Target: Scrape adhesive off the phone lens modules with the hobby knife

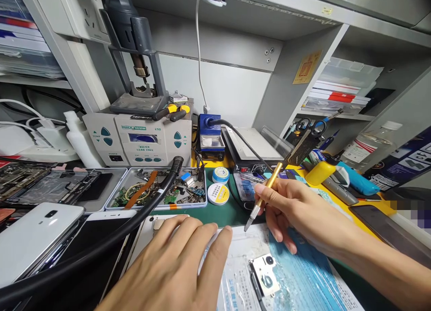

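Observation:
In my right hand (286, 208) is a craft knife (266, 196) with a gold handle, pinched between thumb and fingers, its blade pointing down and left. Below it, a small white phone part with camera lenses (264, 275) lies on a plastic-covered printed sheet (299, 266); a dark strip runs along its left side. My left hand (182, 257) is spread palm down at the lower middle, fingers stretched and slightly apart, holding nothing that shows. It partly hides a white phone or panel (144, 239) beneath it.
A black hose (111, 248) crosses the left foreground from the hot air station (148, 140). Phones (43, 239) are stacked at left, near a tray of circuit boards (161, 190). Two round tins (218, 194), a blue soldering stand (211, 138) and a yellow bottle (321, 169) stand behind.

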`<action>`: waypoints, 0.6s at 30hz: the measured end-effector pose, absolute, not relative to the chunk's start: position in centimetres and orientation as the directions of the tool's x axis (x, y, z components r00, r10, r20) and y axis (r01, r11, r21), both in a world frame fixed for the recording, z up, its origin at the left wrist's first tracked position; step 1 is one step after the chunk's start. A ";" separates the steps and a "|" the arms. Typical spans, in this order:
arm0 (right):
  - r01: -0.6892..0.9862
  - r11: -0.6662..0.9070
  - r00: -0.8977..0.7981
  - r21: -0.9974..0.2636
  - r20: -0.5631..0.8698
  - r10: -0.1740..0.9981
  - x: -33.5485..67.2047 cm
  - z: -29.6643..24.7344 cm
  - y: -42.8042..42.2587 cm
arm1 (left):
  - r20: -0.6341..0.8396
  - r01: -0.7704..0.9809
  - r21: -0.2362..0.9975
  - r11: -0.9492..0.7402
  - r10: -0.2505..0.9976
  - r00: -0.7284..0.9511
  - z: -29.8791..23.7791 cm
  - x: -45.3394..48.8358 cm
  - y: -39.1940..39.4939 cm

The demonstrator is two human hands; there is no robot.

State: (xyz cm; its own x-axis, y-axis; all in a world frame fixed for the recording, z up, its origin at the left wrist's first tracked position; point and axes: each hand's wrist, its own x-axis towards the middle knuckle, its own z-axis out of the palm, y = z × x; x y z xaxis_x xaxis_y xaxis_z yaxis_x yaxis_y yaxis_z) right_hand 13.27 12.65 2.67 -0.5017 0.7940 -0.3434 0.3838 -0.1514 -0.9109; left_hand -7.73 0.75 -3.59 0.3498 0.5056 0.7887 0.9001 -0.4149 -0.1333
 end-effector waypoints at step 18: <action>0.427 -0.158 -0.515 -0.890 -0.383 0.767 13.2 2.9 12.8 | 0.677 0.918 -0.164 -0.361 0.636 0.371 -2.5 -7.5 -0.6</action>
State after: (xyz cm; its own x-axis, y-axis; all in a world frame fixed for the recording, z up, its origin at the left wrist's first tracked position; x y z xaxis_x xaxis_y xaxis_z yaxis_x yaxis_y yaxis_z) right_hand 13.23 12.80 2.90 -0.5147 0.7669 -0.3834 0.4271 -0.1584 -0.8902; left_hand -7.48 -0.60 -2.47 0.3712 0.6357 0.6768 0.9180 -0.3609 -0.1644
